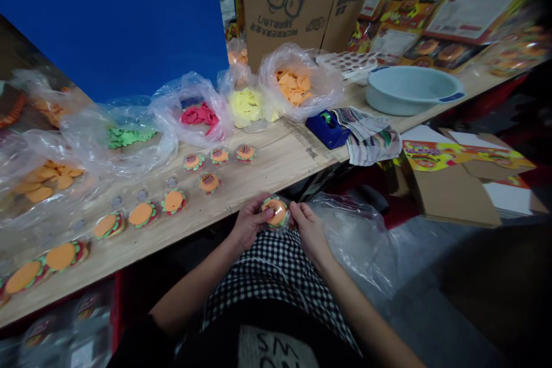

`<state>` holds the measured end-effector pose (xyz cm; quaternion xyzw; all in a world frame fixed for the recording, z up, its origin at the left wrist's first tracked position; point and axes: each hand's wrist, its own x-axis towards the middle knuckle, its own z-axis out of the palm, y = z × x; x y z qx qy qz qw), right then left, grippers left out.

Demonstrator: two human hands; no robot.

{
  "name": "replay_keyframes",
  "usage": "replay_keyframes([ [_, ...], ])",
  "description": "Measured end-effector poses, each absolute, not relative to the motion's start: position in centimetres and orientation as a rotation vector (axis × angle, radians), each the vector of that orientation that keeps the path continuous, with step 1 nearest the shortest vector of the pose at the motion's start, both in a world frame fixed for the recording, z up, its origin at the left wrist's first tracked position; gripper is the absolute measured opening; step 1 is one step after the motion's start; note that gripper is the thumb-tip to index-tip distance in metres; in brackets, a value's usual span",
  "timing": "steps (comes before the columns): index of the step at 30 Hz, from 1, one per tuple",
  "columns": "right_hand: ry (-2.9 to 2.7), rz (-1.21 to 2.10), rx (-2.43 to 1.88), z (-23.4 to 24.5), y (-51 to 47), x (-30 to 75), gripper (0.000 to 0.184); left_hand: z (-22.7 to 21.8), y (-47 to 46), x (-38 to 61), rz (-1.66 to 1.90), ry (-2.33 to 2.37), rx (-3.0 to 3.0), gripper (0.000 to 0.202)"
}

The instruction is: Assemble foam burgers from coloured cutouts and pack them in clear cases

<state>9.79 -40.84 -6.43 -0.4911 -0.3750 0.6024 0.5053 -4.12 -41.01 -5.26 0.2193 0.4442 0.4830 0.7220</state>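
As the left hand (249,223) and right hand (310,231) meet above the lap, their fingers close on a clear plastic packet (290,210) holding a foam burger disc (276,213), pinching it from either side at its edges, probably so that the orange face stays uncovered. Below the hands lies a black-and-white checked cloth (267,276); just right of the right hand spreads a loose clear plastic bag (351,236). Ahead of the hands, along a wooden table (263,169), runs a row of similar foam burgers (142,214), some in small packets (209,182), apparently laid in line for easy reach. Farther ahead, open plastic bags (321,86) keep loose foam pieces apart by colour: orange pieces (297,83), yellow pieces (245,104), red pieces (199,115), green pieces (129,137). Ahead and to the right stand a blue tape dispenser (328,129) and a pale blue plastic basin (409,89). Printed cartons (288,0) rise beyond, their lettering upside down and unreadable, and printed burger cards (448,155) lie lower to the right. Labels on the packets are too small to read.
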Motion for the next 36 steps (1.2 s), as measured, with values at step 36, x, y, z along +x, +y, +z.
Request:
replay_keyframes([
  [36, -0.795, 1.58, -1.101, -7.2, -39.7, 9.7, 0.024, -2.9, -40.0, -2.0, 1.453, 1.119, 0.752, 0.084],
])
